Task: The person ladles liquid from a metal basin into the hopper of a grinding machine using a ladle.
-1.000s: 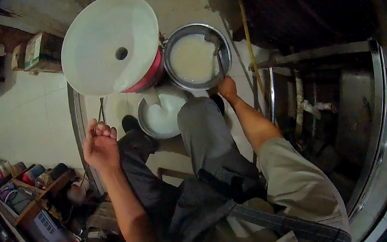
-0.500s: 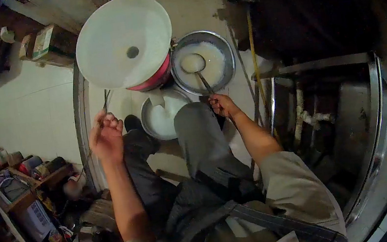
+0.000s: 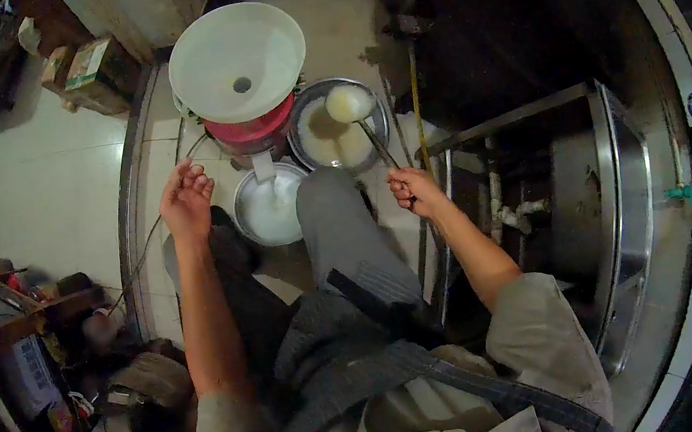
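My right hand [image 3: 416, 192] is wrapped round the handle of a ladle [image 3: 379, 142]. The ladle's bowl, filled with a pale, creamy mix, is raised over a metal basin [image 3: 384, 127] that holds more of the pale mix under liquid. My left hand [image 3: 188, 204] hangs with loosely curled fingers apart, beside a thin cable [image 3: 152, 236] that passes behind it. Ahead stands a red machine [image 3: 254, 129] topped by a wide white hopper [image 3: 205, 59] with a dark hole at its bottom. Its pale spout [image 3: 263, 167] leads down into a second basin [image 3: 249, 230] of white, foamy liquid.
A metal-framed stand [image 3: 615, 178] with pipes is at right. Cardboard boxes [image 3: 101, 76] lie at the far left, and a wooden crate [image 3: 42, 316] of odds and ends at the near left. My knee [image 3: 336, 208] is close to the foamy basin.
The filled ladle has risen from low in the basin to above its rim and tilted. My view has shifted. My left hand stays raised and loosely curled.
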The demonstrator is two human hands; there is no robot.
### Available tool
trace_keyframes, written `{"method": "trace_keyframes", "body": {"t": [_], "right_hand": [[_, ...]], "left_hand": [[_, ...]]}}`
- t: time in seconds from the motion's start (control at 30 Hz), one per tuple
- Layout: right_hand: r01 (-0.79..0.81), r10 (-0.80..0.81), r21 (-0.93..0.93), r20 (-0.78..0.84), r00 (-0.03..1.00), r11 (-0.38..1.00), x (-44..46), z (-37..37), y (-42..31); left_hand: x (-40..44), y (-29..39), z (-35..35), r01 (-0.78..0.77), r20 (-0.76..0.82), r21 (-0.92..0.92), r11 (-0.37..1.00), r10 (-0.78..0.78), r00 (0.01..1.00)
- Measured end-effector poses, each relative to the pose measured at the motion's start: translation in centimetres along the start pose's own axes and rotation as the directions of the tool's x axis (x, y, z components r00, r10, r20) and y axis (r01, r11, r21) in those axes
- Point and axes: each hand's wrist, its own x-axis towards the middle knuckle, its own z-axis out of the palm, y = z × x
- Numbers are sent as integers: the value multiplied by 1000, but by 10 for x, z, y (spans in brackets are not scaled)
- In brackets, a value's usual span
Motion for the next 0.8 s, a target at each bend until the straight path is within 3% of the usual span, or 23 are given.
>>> {"method": "trace_keyframes", "body": {"t": [0.2,0.3,0.47,0.53,0.73,0.8], "right_hand": [[26,-25,-65,14,1000,998,-82,27,-56],[45,-45,2,77,996,999,-119,41,-79],[90,-86,-65,61,994,994,-176,75,-115],[90,-90,4,97,991,996,-193,87,-126],[163,-149,-68,179,973,984,-220,122,-145],[144,-138,-7,252,958,990,-221,129,-146]], "left_hand": [[2,2,-14,-5,87,-48,999,10,996],[-2,4,-13,-13,41,-56,998,15,999],[-3,5,-22,-46,65,-106,993,53,996],[-3,7,-24,-55,58,-120,991,63,996],[-8,10,-29,-62,21,-139,988,65,998],[-14,14,-26,-63,34,-128,990,68,997]]}}
